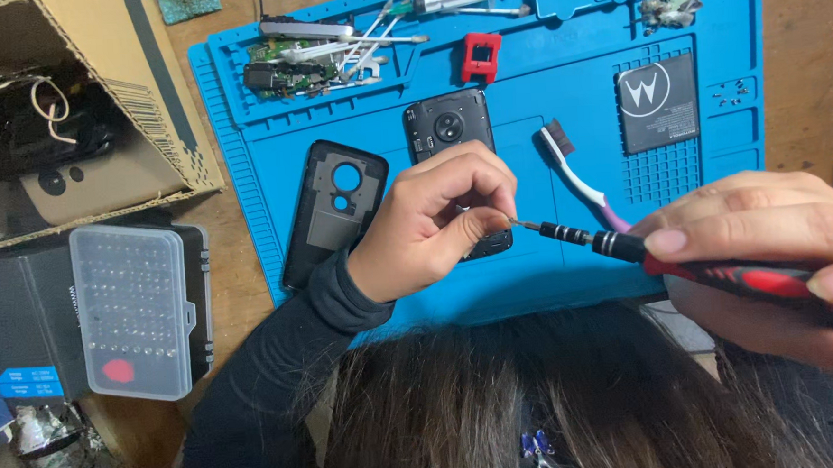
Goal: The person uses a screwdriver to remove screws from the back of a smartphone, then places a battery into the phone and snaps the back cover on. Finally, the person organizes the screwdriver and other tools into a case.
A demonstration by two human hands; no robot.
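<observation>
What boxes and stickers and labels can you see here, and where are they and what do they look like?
Cardboard box: top left, open, brown, a striped code label on its flap.
Dark box: left edge, under the case, black with a blue label.
Plastic bit case: left of the blue mat, clear, rectangular, a red sticker near its bottom.
Battery: upper right on the mat, flat black rectangle, round white logo and small print.

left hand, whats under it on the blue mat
Under the left hand lies a black phone on the blue mat; its camera end shows. Its middle is covered by the hand.
</observation>
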